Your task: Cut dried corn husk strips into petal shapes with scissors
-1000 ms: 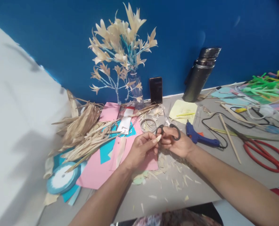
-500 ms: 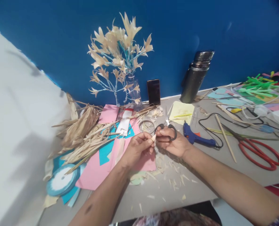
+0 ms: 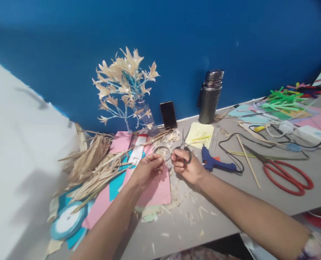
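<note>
Small metal scissors with black plastic handle loops (image 3: 187, 155) sit hooked on the fingers of the right hand (image 3: 187, 164), their slim blades pointing away from the person. A narrow grey ring-shaped band (image 3: 169, 150) lies flat just beyond the left fingertips (image 3: 160, 159), pale scraps showing inside its open centre.

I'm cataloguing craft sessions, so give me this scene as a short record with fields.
left hand: left hand, fingertips together; too small to tell if anything is held
right hand: right hand, grip on black-handled scissors
back: pale flowers, phone, dark flask
left side: dried husks, blue-rimmed spool
right side: blue glue gun, red-handled scissors
wall: blue behind, white at left
</note>
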The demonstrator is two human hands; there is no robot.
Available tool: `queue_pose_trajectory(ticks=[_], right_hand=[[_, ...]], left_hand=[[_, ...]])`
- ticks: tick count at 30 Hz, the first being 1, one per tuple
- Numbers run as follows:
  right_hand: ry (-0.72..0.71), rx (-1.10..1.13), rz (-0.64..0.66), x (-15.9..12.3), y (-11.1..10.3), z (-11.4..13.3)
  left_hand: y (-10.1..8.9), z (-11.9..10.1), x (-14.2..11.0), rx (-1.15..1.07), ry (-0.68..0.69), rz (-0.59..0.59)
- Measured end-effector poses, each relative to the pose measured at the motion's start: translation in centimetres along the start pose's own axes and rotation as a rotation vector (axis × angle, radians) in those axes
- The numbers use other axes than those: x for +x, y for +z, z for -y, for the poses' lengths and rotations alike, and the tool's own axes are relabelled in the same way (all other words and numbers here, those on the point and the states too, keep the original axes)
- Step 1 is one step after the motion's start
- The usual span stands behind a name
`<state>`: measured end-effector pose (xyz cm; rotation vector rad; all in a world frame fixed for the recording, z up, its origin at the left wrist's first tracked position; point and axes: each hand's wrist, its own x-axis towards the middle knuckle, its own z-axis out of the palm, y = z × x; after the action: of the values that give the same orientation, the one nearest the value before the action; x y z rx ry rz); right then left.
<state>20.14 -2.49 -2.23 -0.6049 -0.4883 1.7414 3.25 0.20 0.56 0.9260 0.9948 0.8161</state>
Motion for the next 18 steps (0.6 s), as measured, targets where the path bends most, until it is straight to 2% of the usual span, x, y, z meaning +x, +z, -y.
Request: queue_pose_trajectory(ticks=[2, 4, 6, 12, 15, 18], right_hand=[[-0.033, -0.115, 0.015, -0.5, 0.4, -0.6], [-0.055, -0.264, 0.053, -1.0, 0.9, -1.2], [-0.023, -0.363, 0.11, -1.5, 1.2, -1.7], [0.025, -0.487, 0.233, -1.5, 1.1, -2.4], [0.019, -0.497, 0.243, -1.3, 1.0, -2.2], [-0.011, -0.509, 0.253, -1.3, 0.9, -1.9]], left_hand=[[-0.4, -0.7, 1.5, 0.078, 0.022, -0.026], [-0.6, -1.4, 3.6, 0.188, 0.051, -0.099], [-0.4, -2.0, 5.9, 0.245, 0.071, -0.139], [2.0, -3.2, 11.9, 0.375, 0.159, -0.238], [3.0, -3.6, 13.2, 0.413, 0.185, -0.245], [3.0, -4.2, 12.7, 0.425, 0.189, -0.223]])
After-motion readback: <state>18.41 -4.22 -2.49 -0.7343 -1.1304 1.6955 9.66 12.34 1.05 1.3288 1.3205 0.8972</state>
